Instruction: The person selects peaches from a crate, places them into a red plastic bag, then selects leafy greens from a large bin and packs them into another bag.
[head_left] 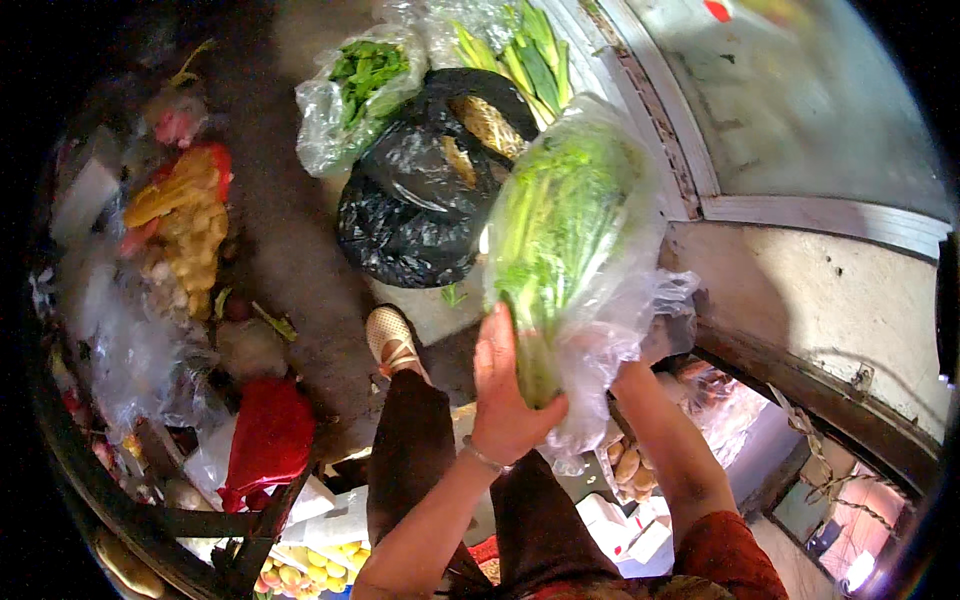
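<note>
A large bundle of leafy green stalks (pixel 550 215) in a clear plastic bag (pixel 635 225) is held up in front of me, stalk ends toward me. My left hand (pixel 508 390) is closed around the lower stalks, fingers along their left side and thumb across the near end. Reaching in from the lower right, my right hand (pixel 632 378) is at the gathered plastic on the bag's right side. The plastic hides its fingers. Just left of the bundle, a black plastic bag (pixel 410 215) stands with its mouth spread, and something pale yellow and stringy shows inside.
Beyond stand a clear bag of dark leafy greens (pixel 370 75) and long green leaves (pixel 535 60). Scattered plastic, yellowish scraps (pixel 185 225) and a red bag (pixel 268 440) lie left. A white-framed glass panel (pixel 800 110) borders the right. Yellow fruit (pixel 320 570) and brown produce (pixel 630 470) sit near me.
</note>
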